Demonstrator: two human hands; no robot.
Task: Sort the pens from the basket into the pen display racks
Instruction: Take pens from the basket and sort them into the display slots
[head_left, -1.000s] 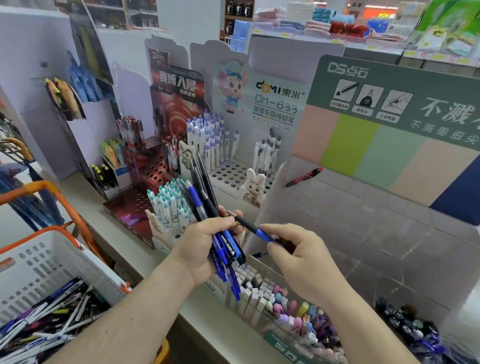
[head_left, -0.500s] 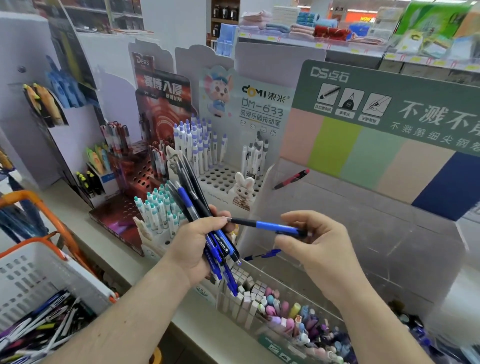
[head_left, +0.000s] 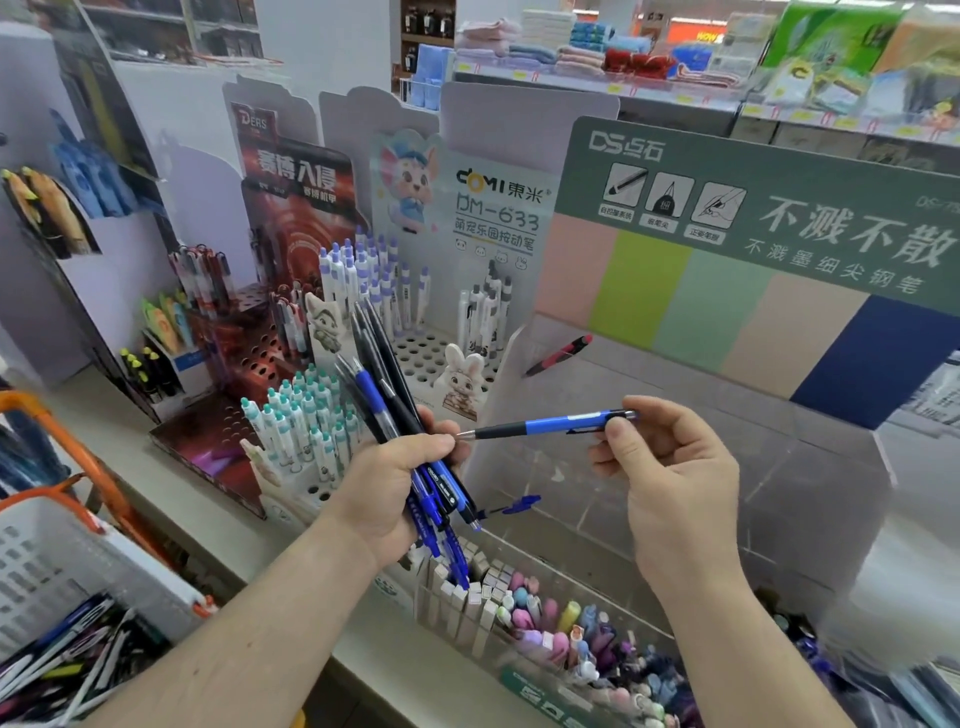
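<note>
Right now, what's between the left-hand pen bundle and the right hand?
Head view: only the single blue pen, pinched by the right hand, tip nearly at the left hand holding the bundle.

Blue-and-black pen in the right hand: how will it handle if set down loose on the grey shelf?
The blue-and-black pen looks like a stiff, thin plastic barrel, probably light: the right hand holds it level by one end with fingertips alone. Being round, it may roll on the grey shelf, though its clip should limit that. The black grip section likely resists slipping.

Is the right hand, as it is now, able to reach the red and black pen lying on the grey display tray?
Probably yes. The red and black pen lies uncovered above the right hand, nothing between them, but that hand pinches a blue and black pen.
</note>
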